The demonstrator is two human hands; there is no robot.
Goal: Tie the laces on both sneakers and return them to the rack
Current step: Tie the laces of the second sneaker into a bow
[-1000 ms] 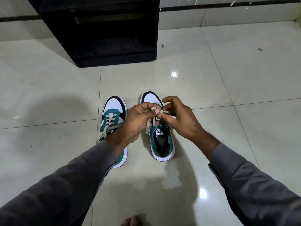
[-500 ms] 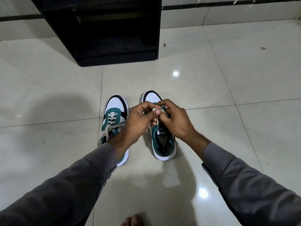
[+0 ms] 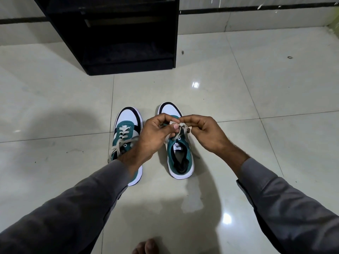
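Observation:
Two green, white and black sneakers stand side by side on the tiled floor, toes pointing away from me. Over the right sneaker (image 3: 180,158) my left hand (image 3: 154,134) and my right hand (image 3: 207,132) meet, both pinching its beige laces (image 3: 180,126) above the tongue. The laces are looped between my fingertips. The left sneaker (image 3: 128,125) has loose lace ends hanging over its left side, and my left forearm covers its heel. The black rack (image 3: 117,33) stands on the floor beyond the shoes.
Glossy pale floor tiles (image 3: 256,88) surround the shoes. A wall with a dark stripe (image 3: 256,8) runs behind the rack. My bare toes (image 3: 146,246) show at the bottom edge. A small ring-like object (image 3: 289,57) lies on the floor at the far right.
My hands have kept working the right sneaker's laces, first drawing close together, now slightly apart with a loop held between them. The sneakers have not moved.

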